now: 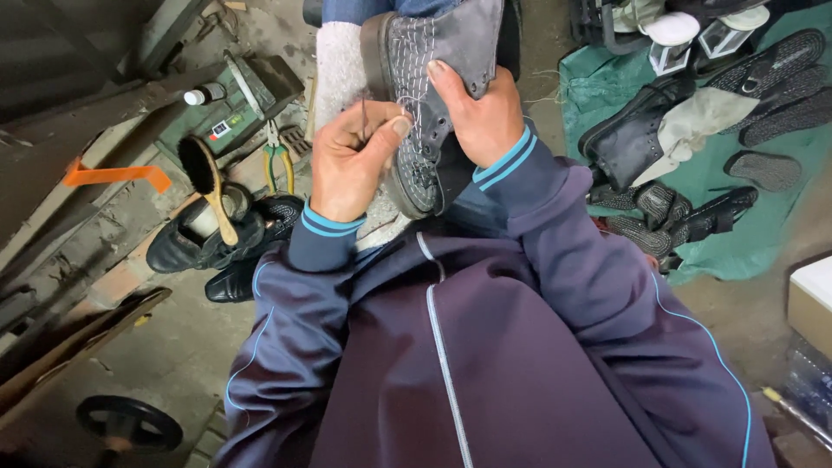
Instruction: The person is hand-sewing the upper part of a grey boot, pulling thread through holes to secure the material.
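Observation:
A grey shoe [451,43] with a dark ridged sole rests sole-side toward me on my lap, over a white cloth [338,69]. My right hand [481,108] grips the shoe's upper from the right, thumb pressed on the leather. My left hand [351,156] pinches a thin metal needle or awl [363,111] and white thread against the sole's edge, where a row of white stitches runs. Both arms wear dark purple sleeves with blue cuff stripes.
On the left floor lie black shoes [208,238] with a wooden-handled brush [208,182] on top, yellow-handled pliers [277,165] and a green box [230,108]. At right a green sheet [737,199] carries several dark shoes and soles. A black wheel [130,422] sits lower left.

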